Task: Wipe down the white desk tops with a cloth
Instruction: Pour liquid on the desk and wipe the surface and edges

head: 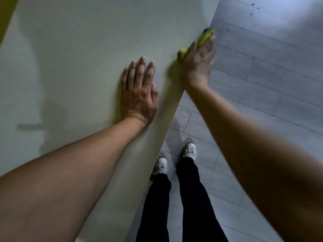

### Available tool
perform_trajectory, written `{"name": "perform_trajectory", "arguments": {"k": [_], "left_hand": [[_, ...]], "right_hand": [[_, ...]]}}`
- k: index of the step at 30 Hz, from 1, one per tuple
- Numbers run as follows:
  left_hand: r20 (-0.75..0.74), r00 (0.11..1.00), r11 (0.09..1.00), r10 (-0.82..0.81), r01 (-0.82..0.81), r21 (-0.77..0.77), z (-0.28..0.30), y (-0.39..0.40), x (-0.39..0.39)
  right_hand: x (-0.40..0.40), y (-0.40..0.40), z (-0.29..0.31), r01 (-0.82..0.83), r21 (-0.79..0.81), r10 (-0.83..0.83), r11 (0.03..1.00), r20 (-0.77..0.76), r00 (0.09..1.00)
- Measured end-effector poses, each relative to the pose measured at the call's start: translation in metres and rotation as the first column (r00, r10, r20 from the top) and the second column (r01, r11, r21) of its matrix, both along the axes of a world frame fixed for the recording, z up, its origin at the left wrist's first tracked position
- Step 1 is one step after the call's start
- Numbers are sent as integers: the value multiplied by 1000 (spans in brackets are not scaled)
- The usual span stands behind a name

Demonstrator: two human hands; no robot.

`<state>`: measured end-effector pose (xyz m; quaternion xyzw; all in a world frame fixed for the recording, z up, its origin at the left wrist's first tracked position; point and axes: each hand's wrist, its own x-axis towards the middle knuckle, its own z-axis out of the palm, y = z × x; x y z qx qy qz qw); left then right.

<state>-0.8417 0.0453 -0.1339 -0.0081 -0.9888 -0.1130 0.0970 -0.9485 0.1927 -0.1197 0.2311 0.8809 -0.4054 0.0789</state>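
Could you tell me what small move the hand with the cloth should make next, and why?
Probably slide the right hand and yellow cloth inward from the desk edge, toward the middle. The cloth sits right at the edge, partly over the floor, while the wide surface beyond the flat left hand lies away from it.

The scene is dim overall, with a cool grey-green cast over the white desk top point(78, 49). The brightest patch is a bluish-white glow on the floor point(279, 18) at the upper right. Soft, broad shadows fall leftward across the desk, and a darker shadow hugs the left hand point(138, 93). The right hand point(197, 62) and the yellow-green cloth point(206, 36) are smeared by motion blur. Wide-angle distortion bends the desk edge and swells the forearms at the lower corners. Fine detail is soft and slightly noisy.
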Motion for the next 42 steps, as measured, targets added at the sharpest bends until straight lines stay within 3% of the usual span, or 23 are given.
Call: {"name": "perform_trajectory", "arguments": {"k": [3,6,9,12,16,19,23,27,34,37,42], "left_hand": [[-36,999,1000,-3,3,7,-2,0,1],[-39,999,1000,-6,7,25,-1,-1,1],[-30,1000,1000,-2,3,22,0,-2,0],[-11,1000,1000,-8,8,21,1,-2,-1],[107,994,1000,7,-9,18,6,-1,0],[187,982,1000,5,-10,24,16,-3,0],[256,964,992,-71,42,115,29,-13,4],[155,984,991,-91,73,116,28,-32,72],[221,975,992,31,-57,110,31,-49,253],[230,969,991,95,-114,73,32,-69,308],[213,970,993,118,-120,-4,33,-115,347]], "right_hand": [[112,-25,5,-23,-63,21,998,-42,999],[194,-48,13,-14,-73,16,997,29,999],[184,-48,13,-1,-43,3,999,39,999],[114,-30,5,-8,-24,8,1000,-14,1000],[38,-8,7,-25,17,25,1000,25,999],[66,-14,9,-34,24,34,999,-3,999],[182,-47,11,-12,-49,12,999,5,1000],[255,-68,24,-37,14,35,999,98,995],[139,-39,19,-32,108,23,994,84,996],[114,-29,14,-12,70,8,997,52,999],[215,-63,18,13,8,-13,1000,29,999]]}}
